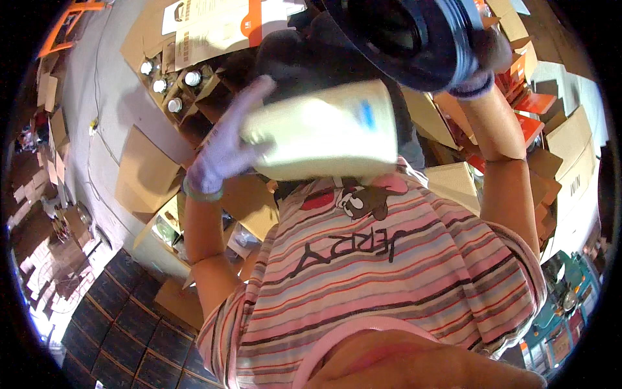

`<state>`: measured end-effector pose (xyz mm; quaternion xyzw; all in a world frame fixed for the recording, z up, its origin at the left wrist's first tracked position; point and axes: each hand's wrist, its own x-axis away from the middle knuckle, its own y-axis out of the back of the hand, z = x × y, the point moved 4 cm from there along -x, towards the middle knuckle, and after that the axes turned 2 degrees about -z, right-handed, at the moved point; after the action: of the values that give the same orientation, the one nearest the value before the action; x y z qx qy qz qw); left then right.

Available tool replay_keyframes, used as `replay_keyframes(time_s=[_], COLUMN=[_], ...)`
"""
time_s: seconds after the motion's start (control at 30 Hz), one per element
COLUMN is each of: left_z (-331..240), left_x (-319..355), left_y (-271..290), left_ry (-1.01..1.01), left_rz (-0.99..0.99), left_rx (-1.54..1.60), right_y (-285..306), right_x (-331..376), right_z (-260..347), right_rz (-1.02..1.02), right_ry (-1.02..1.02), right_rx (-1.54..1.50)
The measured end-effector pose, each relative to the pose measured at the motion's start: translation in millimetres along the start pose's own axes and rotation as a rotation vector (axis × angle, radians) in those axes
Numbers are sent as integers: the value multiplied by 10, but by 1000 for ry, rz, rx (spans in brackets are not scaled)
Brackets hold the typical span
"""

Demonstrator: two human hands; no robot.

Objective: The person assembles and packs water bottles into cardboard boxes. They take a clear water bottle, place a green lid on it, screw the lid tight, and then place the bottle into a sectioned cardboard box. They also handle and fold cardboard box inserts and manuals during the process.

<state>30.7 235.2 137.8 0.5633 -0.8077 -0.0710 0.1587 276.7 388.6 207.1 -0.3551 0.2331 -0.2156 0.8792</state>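
My left hand [223, 146], in a pale purple glove, grips a cream-white plastic jug [327, 129] held tilted in front of my chest. My right hand [483, 61], also gloved, is raised high and holds a large black round object with a silver ribbed rim [408, 35] right above the jug. My striped pink shirt fills the lower middle of the view.
An open cardboard box [178, 84] with several white-capped bottles stands at the upper left. More brown cartons [146, 172] lie on the grey floor to the left. Orange and red boxes [528, 110] are stacked to the right. Dark tiled flooring [129, 337] shows at the lower left.
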Motion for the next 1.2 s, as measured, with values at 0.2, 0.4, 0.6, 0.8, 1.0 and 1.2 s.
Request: replay_keyframes(time_s=[0.2, 0.4, 0.6, 0.8, 1.0, 1.2], left_z=[-237, -860, -219, 2268, 4001, 3973], left_x=[-80, -274, -206, -391, -431, -624], left_y=[-267, -285, 144, 1392, 2126, 1973], left_ry=[-345, -812, -451, 489, 919, 790], left_rz=[-37, -40, -392, -752, -729, -709], left_rx=[250, -141, 73, -577, -712, -717], right_y=[-191, 38, 341, 314, 272, 333], right_x=[-180, -285, -286, -196, -228, -170], right_z=[-354, -584, -601, -957, -827, -735], right_rz=[-85, -17, 120, 192, 102, -46], right_ry=[-16, -62, -22, 117, 119, 204], right_rx=[149, 347, 1584, 1988, 1963, 1863])
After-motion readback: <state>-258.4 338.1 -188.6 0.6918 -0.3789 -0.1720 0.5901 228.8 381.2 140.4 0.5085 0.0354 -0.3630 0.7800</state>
